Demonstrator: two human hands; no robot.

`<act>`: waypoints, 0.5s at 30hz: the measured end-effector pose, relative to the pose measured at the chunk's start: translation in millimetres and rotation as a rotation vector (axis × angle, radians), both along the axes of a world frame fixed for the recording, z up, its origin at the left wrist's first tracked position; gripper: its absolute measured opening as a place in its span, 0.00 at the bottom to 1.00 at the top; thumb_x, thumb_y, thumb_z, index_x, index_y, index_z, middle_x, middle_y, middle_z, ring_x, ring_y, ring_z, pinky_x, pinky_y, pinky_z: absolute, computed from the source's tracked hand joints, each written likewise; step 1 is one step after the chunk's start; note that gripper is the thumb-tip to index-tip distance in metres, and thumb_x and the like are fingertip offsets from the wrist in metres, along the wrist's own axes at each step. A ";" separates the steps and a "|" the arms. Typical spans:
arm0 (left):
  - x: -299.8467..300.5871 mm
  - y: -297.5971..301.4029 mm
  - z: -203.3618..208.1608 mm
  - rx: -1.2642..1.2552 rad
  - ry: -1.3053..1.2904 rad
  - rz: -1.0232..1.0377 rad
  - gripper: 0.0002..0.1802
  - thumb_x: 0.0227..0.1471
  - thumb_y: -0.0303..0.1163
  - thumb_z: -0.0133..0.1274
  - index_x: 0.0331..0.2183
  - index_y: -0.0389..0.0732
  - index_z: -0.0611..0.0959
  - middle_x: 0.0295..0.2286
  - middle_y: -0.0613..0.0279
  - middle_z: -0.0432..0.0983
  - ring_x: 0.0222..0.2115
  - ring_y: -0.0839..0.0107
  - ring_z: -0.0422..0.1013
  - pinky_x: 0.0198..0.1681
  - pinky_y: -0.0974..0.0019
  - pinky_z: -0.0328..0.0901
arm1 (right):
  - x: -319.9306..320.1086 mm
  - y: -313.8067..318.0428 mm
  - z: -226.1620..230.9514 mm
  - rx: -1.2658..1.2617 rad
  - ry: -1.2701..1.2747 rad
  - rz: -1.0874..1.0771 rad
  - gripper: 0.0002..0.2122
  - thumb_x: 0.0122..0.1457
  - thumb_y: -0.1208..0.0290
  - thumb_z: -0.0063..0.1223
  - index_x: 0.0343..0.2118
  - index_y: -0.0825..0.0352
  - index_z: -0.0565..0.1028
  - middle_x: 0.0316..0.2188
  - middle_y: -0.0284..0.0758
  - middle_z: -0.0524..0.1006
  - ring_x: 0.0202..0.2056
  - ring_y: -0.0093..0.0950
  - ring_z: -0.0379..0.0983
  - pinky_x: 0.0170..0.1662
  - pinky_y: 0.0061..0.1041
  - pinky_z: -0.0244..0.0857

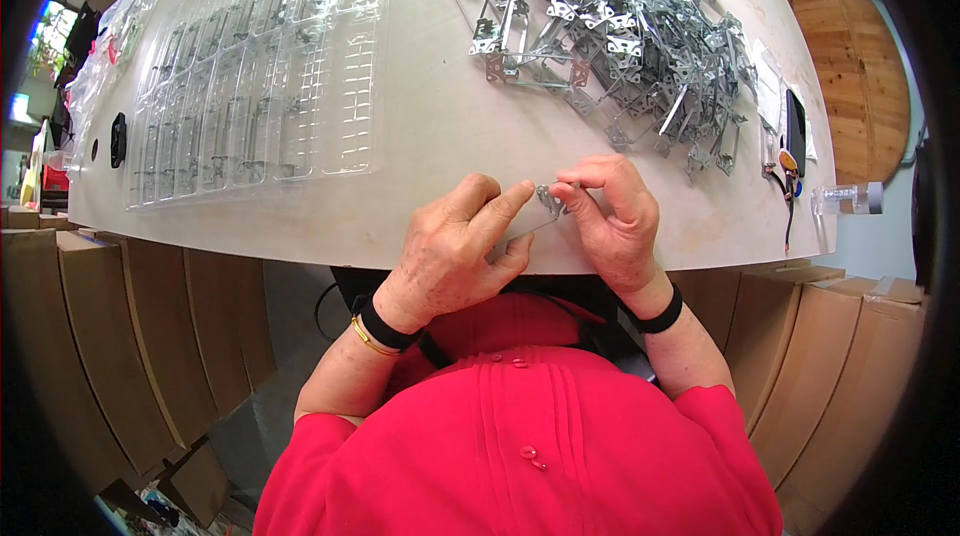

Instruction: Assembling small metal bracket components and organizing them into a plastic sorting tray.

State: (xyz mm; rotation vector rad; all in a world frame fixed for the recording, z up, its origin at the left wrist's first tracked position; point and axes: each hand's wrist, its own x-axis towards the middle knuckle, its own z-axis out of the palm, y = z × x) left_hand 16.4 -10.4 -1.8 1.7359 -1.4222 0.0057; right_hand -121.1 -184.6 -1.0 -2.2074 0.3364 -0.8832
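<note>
Near the table's front edge, a small metal bracket [546,202] is held up between my two hands. My left hand [458,241] grips it with thumb and fingers from the left side. From the right, my right hand [612,221] pinches its other end between thumb and forefinger. Part of the bracket is hidden behind the fingers. Beyond my hands, to the right, lies a big tangled pile of similar metal brackets [640,46]. On the left is a clear plastic tray [352,126] whose compartments hold several metal parts.
The white table [430,86] curves around me. At its right edge are a dark phone [795,121], a cable with an orange piece [788,162] and a clear jar [846,200]. A black object [118,141] lies at far left. Cardboard boxes [100,336] stand below both sides.
</note>
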 end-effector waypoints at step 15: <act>-1.0 1.0 0.5 0.016 -0.012 0.005 0.32 0.40 0.26 0.68 0.52 0.39 0.86 0.34 0.55 0.77 0.27 0.63 0.75 0.30 0.61 0.73 | 1.7 -1.4 -1.3 -0.042 -0.012 0.005 0.08 0.58 0.73 0.73 0.37 0.64 0.82 0.34 0.34 0.81 0.36 0.35 0.78 0.41 0.33 0.71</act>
